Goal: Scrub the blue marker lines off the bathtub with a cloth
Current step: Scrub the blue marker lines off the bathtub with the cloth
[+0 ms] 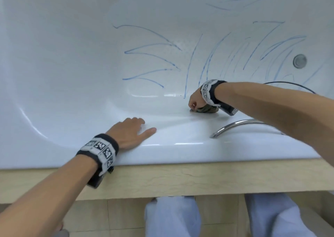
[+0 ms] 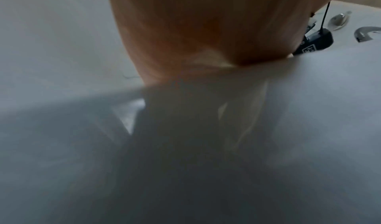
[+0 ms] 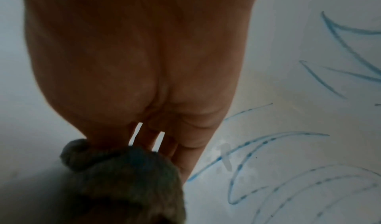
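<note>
While bunched in the right hand point(image 1: 196, 102), fingers curled round it, sits the grey-green cloth point(image 1: 207, 109), pressed low against the near inner wall of the white bathtub point(image 1: 54, 59), close to where wall curves into floor. Confirmed in the right wrist view: dark wad under the fingertips, strokes just off to one side. Nearest of the blue marker lines point(image 1: 191, 63): a long stroke ending just beyond the knuckles, running away and slightly rightward up the floor of the tub. Further strokes fanned out past it, to the far left of the grip and, more densely, to its far right toward the round metal drain fitting point(image 1: 300, 61). Judged as an early stage, most of the marks looking intact.

Left hand point(image 1: 132, 133) spread flat, fingers straight, holding nothing, planted on the near rim well to the left of the cloth and nearer the body; clearly a brace, so the right hand much the closer to the work. Likely next: push the cloth forward along that closest stroke, following its length.

Open, smooth tub floor ahead and to the left of the grip. On the right, nearer the body, a chrome grab bar point(image 1: 235, 126) on the rim below the forearm, and a thin black cable point(image 1: 289, 84) trailing beyond the wrist; either could catch on a wide rightward sweep.
</note>
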